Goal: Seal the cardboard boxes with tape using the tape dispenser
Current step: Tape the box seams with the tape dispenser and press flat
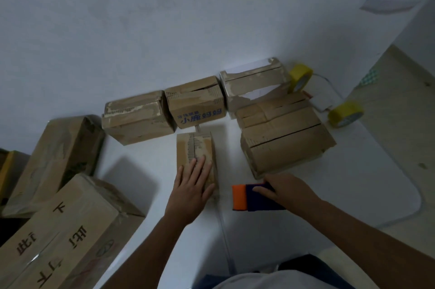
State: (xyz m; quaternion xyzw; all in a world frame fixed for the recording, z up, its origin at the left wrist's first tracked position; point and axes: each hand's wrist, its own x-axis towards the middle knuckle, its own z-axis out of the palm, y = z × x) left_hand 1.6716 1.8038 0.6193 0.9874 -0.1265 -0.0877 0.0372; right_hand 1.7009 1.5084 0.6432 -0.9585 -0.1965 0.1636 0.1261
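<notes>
The left hand [191,188] lies flat, fingers straight and slightly spread, pressing on the near end of the small cardboard box [195,154] at the centre of the white table [353,183]; a taped seam runs along the box top away from the fingertips. The right hand [286,191] grips the tape dispenser [249,197] (orange end to the left, dark purple body), fingers curled over its top, just right of the small box and apart from it. Four more boxes sit behind: a wide one [137,118] at left, a printed box [196,104] touching it, a white-sided box [255,85] further right, and a larger box [286,141] just beyond the right hand. Two yellow tape rolls [301,77] [344,113] stand right of these. Large cartons [58,230] lie off the table's left edge.
</notes>
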